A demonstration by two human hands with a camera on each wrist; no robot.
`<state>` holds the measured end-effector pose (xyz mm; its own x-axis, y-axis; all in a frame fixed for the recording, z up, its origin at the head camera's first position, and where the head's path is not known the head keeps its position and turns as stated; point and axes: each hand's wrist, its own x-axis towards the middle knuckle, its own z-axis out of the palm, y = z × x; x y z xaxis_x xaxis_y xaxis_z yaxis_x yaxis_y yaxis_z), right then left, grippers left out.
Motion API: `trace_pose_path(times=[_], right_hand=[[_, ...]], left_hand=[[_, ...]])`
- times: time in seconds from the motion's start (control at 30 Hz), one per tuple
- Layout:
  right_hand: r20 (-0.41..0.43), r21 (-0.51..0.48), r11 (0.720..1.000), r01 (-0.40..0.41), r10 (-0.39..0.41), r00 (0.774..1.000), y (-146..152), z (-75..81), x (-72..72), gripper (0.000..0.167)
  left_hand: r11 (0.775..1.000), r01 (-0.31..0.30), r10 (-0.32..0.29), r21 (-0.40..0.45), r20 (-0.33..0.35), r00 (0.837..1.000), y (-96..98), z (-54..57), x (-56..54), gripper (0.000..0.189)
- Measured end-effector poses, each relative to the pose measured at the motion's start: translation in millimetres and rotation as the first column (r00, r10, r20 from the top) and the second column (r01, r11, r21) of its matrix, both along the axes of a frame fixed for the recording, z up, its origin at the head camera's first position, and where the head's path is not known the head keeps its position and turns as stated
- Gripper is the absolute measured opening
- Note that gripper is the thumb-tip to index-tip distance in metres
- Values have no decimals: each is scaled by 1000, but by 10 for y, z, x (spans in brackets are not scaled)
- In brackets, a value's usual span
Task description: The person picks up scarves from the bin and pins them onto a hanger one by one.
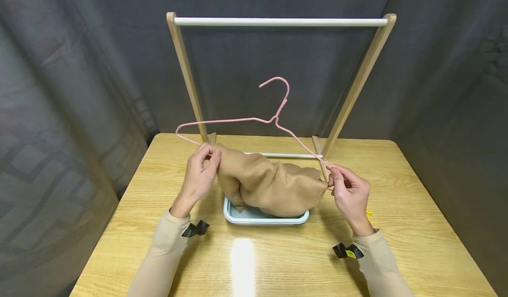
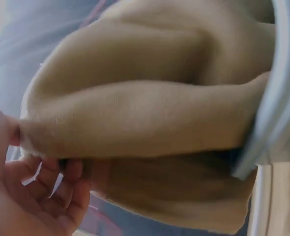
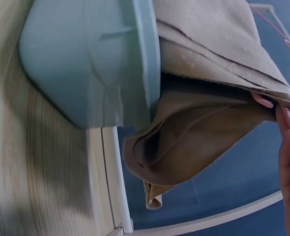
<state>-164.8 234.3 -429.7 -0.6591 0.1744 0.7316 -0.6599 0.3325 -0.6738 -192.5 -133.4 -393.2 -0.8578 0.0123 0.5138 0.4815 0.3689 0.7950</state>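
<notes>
Rack (image 1: 360, 79) behind; pale-blue tray (image 1: 267, 221) under brown cloth (image 1: 274, 187); hands (image 1: 201, 169) (image 1: 351, 195) in pinches, left on cloth, right on pink hanger (image 1: 276, 118)

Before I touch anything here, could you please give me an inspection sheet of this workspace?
Surface: wood-grain table, with a bright patch of glare near the front.
Job's things: bunched brown cloth over a pale blue tray; pink hanger, its lower part mostly hidden by the cloth.
Clutter: small yellow item beside the right wrist, too little visible to identify.
Hands: left hand pinches the cloth; right hand holds the hanger's right end.
Cables: nothing seen.
Surroundings: rack with a white top bar at the back; dark grey curtains behind and at both sides.
</notes>
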Motion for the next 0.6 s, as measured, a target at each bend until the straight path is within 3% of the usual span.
trace_pose_path(times=[0.07,0.17,0.27,0.33,0.4,0.47,0.57,0.6], right_hand=[[-14,35,999,-13,13,1000,9,-15,-14,13],[-20,61,997,-35,36,999,7,-34,-24,13],[-1,29,999,-39,39,999,7,-29,-21,12],[12,-7,1000,-21,21,1000,14,-11,-14,12],[11,-38,999,1,-1,1000,25,5,-8,12],[-3,-62,998,19,-19,1000,32,18,-3,12],[-28,-76,997,25,-27,999,32,29,0,12],[-34,-78,997,25,-28,999,31,30,-1,12]], left_hand=[[1000,-1,1,11,1,1000,-3,45,35,24],[1000,-3,2,20,54,999,-50,99,80,25],[1000,-9,9,-1,152,988,-151,124,79,29],[1000,15,-11,-15,240,971,-232,134,64,32],[997,73,-58,-29,346,936,-305,149,51,35],[987,155,-121,-43,438,891,-363,162,39,40],[964,263,-203,-37,536,820,-425,159,15,45],[959,281,-220,-29,550,806,-444,152,3,45]])
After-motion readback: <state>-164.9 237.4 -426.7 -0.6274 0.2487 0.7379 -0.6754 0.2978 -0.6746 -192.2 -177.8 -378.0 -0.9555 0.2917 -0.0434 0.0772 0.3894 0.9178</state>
